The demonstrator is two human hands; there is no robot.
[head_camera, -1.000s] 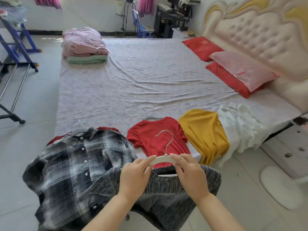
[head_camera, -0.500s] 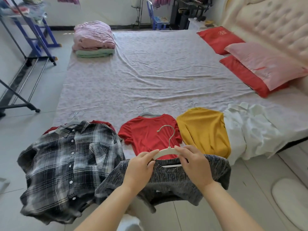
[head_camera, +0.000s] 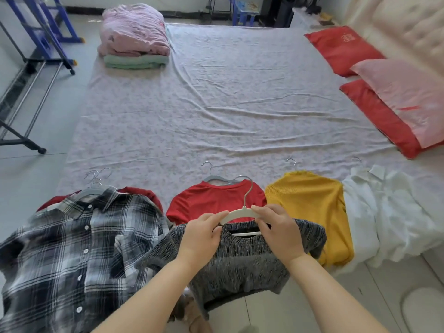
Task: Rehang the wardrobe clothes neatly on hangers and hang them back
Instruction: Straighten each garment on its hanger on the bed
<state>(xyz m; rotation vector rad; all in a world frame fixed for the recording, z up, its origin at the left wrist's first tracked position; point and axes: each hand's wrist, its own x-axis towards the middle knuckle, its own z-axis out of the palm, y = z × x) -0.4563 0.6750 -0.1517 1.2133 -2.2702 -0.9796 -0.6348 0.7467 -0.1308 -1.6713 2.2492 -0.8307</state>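
A grey knitted top [head_camera: 242,263] hangs on a white hanger [head_camera: 240,213] over the bed's near edge. My left hand [head_camera: 201,236] pinches the hanger's left shoulder and my right hand [head_camera: 280,228] grips its right shoulder. Behind them a red top [head_camera: 211,200] lies flat on a grey hanger. To the left, a plaid shirt [head_camera: 79,248] lies on hangers over another red garment. A yellow top [head_camera: 310,207] and a white garment [head_camera: 384,212] lie to the right, each with a hook showing above it.
The bed [head_camera: 228,104] carries folded pink and green bedding [head_camera: 134,37] at its far left and red and pink pillows [head_camera: 394,92] on the right. A clothes rack's [head_camera: 26,75] dark legs stand on the floor at left. A white oval object [head_camera: 422,308] sits at lower right.
The view has tilted down and shifted toward the bed. Both hands still hold the white hanger with the grey top, now lifted slightly toward the red top.
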